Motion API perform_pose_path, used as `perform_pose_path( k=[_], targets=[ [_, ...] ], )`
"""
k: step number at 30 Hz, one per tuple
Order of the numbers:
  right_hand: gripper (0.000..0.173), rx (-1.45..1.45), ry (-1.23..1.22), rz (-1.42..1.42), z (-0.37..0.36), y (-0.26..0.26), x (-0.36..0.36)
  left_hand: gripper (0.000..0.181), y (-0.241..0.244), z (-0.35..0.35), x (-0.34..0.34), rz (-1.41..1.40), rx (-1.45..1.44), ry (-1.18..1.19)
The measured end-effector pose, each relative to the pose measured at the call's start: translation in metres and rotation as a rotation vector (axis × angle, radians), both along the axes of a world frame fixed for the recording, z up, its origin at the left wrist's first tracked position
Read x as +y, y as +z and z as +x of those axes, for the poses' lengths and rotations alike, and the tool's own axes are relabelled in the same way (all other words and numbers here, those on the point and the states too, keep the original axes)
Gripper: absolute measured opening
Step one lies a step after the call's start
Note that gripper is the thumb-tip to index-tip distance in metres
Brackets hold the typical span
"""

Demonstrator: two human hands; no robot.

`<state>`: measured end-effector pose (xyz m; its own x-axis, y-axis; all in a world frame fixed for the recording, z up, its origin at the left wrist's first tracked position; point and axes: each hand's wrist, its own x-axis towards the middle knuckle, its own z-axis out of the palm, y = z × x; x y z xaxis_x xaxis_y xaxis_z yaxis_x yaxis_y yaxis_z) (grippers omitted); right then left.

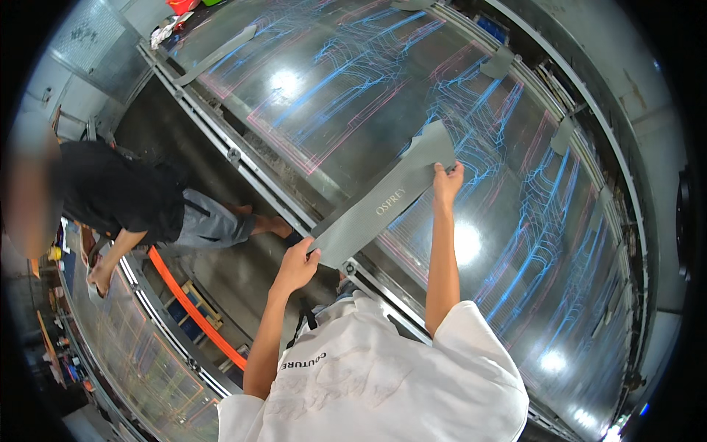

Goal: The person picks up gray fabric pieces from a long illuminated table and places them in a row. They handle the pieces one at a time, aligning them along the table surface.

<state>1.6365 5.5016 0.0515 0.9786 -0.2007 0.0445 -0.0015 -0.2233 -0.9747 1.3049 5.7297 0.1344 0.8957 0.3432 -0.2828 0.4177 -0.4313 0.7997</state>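
A long grey ribbed fabric piece [364, 204] with printed lettering stretches between my two hands, over the near edge of a long glossy table [342, 138] covered in blue and pink line markings. My left hand [298, 264] pinches its lower left end, beside the table's metal rail. At the piece's wider, curved upper end, my right hand [448, 182] grips the edge between thumb and fingers. Another grey strip [221, 53] lies along the far left part of the table. Smaller grey pieces, one of them a grey flap [498, 62], lie at the table's far rail.
A metal rail [235, 156] with bolts runs along the table's near edge. On the left, a co-worker in a black shirt [119, 188] bends over a second marked table [138, 359]. An orange strip [188, 301] runs beside that table, near a wooden pallet [201, 309].
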Motion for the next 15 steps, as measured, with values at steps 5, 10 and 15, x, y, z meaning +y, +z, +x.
perform_pose_path(
  k=[5, 10, 15],
  targets=[
    [0.055, -0.022, 0.006, -0.602, -0.003, -0.035, 0.012, 0.037, -0.065, 0.053, 0.028, 0.523, 0.218, -0.15],
    [0.052, 0.094, 0.023, -0.401, -0.055, -0.031, -0.003, 0.045, -0.07, 0.08, 0.027, 0.559, 0.045, -0.033],
    [0.041, 0.223, 0.003, -0.174, -0.117, -0.012, 0.0, 0.042, -0.1, 0.095, 0.024, 0.469, 0.207, -0.195]
  ],
)
